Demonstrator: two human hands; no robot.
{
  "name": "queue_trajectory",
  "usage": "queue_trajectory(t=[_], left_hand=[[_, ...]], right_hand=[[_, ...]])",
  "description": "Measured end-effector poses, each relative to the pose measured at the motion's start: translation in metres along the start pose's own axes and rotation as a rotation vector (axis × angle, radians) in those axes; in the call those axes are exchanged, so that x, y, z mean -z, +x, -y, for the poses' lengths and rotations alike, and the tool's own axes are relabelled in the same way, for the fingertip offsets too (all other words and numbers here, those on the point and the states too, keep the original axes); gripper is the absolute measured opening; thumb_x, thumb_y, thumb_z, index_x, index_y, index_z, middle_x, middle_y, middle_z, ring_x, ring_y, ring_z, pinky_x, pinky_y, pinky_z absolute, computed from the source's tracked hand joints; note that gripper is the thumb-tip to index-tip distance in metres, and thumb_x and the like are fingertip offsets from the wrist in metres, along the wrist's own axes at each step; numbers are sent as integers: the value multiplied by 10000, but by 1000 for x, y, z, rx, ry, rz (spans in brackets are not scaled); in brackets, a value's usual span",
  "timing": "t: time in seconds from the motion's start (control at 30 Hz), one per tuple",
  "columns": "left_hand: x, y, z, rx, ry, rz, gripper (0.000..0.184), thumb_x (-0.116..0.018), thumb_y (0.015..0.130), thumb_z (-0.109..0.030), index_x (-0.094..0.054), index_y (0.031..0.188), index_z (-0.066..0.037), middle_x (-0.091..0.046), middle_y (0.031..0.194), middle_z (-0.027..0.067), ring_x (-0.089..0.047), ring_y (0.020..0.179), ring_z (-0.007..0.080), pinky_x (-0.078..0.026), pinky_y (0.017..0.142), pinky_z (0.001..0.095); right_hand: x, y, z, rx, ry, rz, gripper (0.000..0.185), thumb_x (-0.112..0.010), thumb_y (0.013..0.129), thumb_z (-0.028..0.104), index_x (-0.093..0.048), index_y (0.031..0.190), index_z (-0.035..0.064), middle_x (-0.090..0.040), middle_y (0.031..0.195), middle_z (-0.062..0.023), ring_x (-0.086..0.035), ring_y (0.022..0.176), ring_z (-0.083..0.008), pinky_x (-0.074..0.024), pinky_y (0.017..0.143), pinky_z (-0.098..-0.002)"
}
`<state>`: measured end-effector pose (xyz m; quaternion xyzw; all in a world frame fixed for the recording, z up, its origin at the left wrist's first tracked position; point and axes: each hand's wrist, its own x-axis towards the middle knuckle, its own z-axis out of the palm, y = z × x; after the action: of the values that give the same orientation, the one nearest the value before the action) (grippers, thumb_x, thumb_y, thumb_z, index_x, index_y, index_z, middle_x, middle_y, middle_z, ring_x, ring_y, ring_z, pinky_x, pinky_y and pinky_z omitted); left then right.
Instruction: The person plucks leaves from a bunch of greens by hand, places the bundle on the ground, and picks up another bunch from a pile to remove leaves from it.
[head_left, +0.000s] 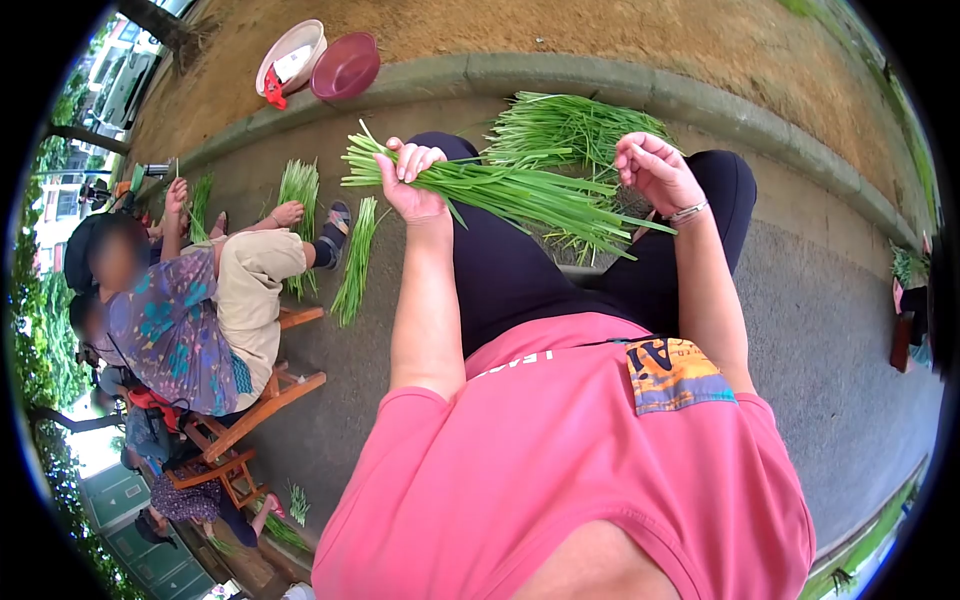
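My left hand [413,180] is wrapped round a bunch of long green chives [520,197], near one end of it. The leaves stretch to the right across my lap, and their tips fan out below my right wrist. My right hand [660,172] is raised just above those tips, with fingers curled toward the thumb; whatever they pinch, if anything, is too small to make out. On the ground beyond my knees lies a large heap of loose chives [560,125], partly hidden by the bunch and my right hand.
Two basins, one pale [302,45] and one dark pink [345,66], stand by the stone curb [560,72]. Bundles of chives [355,262] lie on the pavement to my left. A seated person [180,310] is beside them on a wooden chair [262,412], with others behind.
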<state>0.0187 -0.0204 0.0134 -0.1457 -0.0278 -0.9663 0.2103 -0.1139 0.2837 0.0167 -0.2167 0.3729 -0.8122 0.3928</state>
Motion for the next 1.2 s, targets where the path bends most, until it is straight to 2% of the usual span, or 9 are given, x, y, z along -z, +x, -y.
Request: queue_trajectory(t=[0.07,0.13,0.27,0.4,0.53,0.63,0.87,0.93,1.2], left_hand=[[-3,-1,1,-21,44,4,276,-516,874,-302,-543,885,-27,-392,514,-52,-389,461,53,-334,564,208],[-4,-2,3,-37,37,5,285,-527,866,-311,-547,886,-27,-389,506,-55,-382,447,48,-333,544,201],[-12,2,6,-73,31,80,308,-555,845,-335,-556,893,-31,-385,488,-68,-364,411,28,-326,483,183],[-27,16,6,-83,75,198,320,-570,832,-349,-560,901,-37,-392,488,-78,-367,404,19,-324,474,170],[-48,32,3,-65,58,282,323,-544,843,-383,-570,928,-72,-396,476,-70,-356,398,21,-328,483,181],[-62,42,5,-49,54,348,312,-576,822,-374,-571,931,-82,-399,474,-73,-351,393,20,-326,475,177],[-88,53,13,-22,66,443,275,-611,800,-355,-590,944,-122,-421,484,-78,-363,407,24,-330,492,182],[-93,58,11,12,50,534,275,-612,801,-350,-593,951,-121,-425,485,-77,-369,412,29,-333,498,184],[-107,65,20,22,44,556,257,-638,779,-352,-606,922,-142,-422,472,-76,-363,403,32,-312,468,188]], right_hand=[[-13,-7,15,-3,-44,-13,144,-531,869,118,-589,953,16,-614,794,-37,-557,673,-84,-453,628,-204],[-26,-13,31,-2,-305,134,139,-544,859,108,-609,926,6,-620,787,-36,-560,672,-75,-455,627,-196],[-56,-23,47,-116,-461,239,122,-572,834,61,-622,923,-6,-627,801,-28,-568,714,-63,-463,643,-194],[-68,-22,40,-1,-730,177,87,-600,813,43,-626,885,2,-607,776,11,-523,686,-39,-434,624,-185],[-82,-23,45,64,-854,90,88,-614,799,50,-624,876,9,-592,738,14,-504,649,-38,-423,585,-191],[-92,-23,54,139,-966,41,111,-626,774,51,-621,880,18,-580,699,10,-492,615,-36,-416,553,-198],[-97,-23,59,160,-901,67,98,-616,773,42,-616,868,17,-587,685,4,-504,608,-48,-421,551,-205],[-99,-21,59,137,-890,65,96,-618,770,40,-616,862,14,-588,674,-2,-507,608,-50,-426,556,-208],[-102,-12,55,191,-1006,117,69,-605,766,17,-616,825,-17,-612,682,-29,-531,602,-58,-446,556,-214]])
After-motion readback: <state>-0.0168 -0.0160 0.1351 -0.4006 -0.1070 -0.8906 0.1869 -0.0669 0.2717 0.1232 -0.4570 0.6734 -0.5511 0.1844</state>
